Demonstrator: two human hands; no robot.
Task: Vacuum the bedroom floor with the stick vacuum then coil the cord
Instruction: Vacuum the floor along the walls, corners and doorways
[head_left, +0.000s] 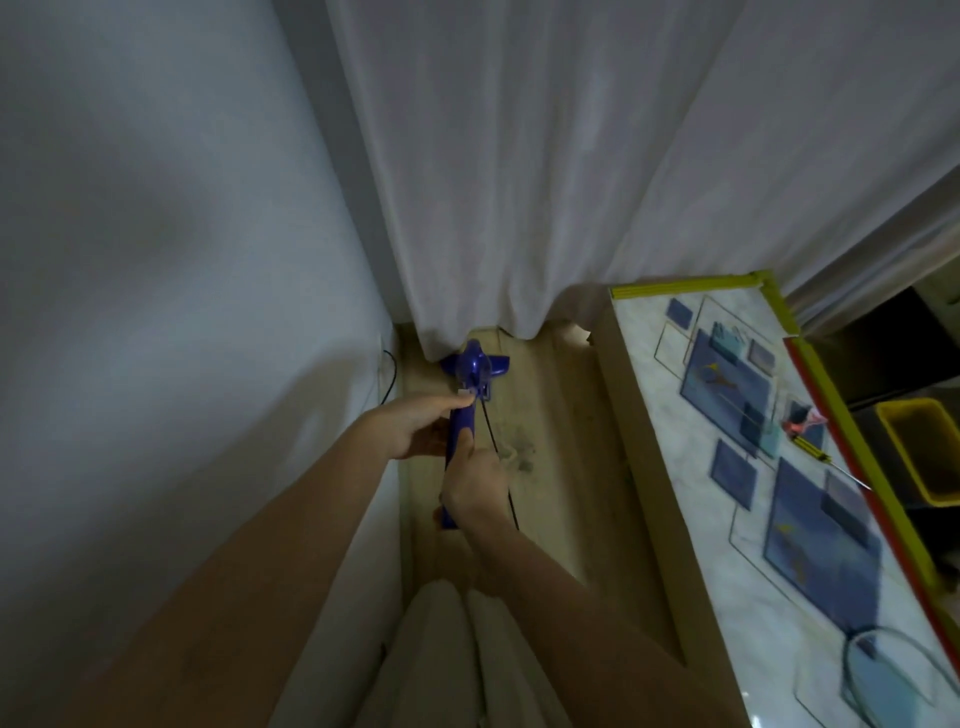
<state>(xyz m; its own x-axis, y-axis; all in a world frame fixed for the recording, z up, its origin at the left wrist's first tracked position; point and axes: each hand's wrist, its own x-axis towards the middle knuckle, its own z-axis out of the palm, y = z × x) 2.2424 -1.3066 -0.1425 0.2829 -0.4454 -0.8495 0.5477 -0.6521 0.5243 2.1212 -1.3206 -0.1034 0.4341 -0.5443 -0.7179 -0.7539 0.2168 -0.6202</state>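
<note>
At frame centre, both hands gripped the blue stick vacuum (470, 384): left hand (415, 426) upper, right hand (475, 486) lower, fingers seemingly curled round its handle; black cord (496, 447) alongside.

Dim, bluish, soft blur (edges warped)

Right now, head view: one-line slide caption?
Both hands, left and right, grip the blue stick vacuum, its head at the white curtain hem, black cord trailing.
</note>
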